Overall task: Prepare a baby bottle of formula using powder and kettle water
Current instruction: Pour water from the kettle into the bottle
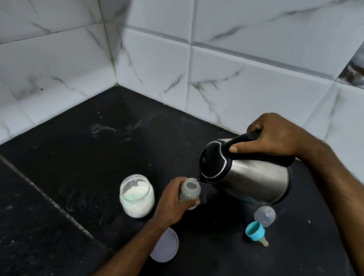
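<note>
Head view: right hand [275, 137] tips kettle [247, 175] into bottle [189, 190] gripped by left hand [172, 203].

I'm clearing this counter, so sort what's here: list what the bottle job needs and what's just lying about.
Needed for the job:
kettle, tilted by the right hand
baby bottle, held by the left hand
powder jar, open
teat with blue ring
clear bottle cap
jar lid

Lying about:
nothing else on the black counter
</note>
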A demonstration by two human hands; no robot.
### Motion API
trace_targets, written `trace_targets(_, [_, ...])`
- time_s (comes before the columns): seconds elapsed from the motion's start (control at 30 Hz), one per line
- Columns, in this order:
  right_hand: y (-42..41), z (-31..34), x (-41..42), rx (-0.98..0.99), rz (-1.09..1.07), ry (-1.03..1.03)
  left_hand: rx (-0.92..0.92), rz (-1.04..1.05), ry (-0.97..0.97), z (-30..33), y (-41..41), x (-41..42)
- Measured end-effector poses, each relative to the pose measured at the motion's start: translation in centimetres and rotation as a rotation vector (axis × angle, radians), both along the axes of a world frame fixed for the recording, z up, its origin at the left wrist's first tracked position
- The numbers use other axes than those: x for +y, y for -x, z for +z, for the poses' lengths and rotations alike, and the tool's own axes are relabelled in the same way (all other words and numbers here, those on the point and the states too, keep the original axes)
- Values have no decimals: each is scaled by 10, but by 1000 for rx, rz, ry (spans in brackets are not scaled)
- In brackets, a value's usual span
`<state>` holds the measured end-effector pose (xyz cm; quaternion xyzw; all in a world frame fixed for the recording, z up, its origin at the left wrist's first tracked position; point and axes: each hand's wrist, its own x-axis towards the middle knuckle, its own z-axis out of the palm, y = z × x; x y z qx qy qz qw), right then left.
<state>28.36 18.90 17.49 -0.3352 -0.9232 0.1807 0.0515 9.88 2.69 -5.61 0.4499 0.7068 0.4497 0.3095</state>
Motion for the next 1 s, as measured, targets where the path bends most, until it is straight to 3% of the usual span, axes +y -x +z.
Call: trace_targets(1.0, [-2, 1, 1, 12, -13, -6, 38, 1, -39, -4, 2, -2])
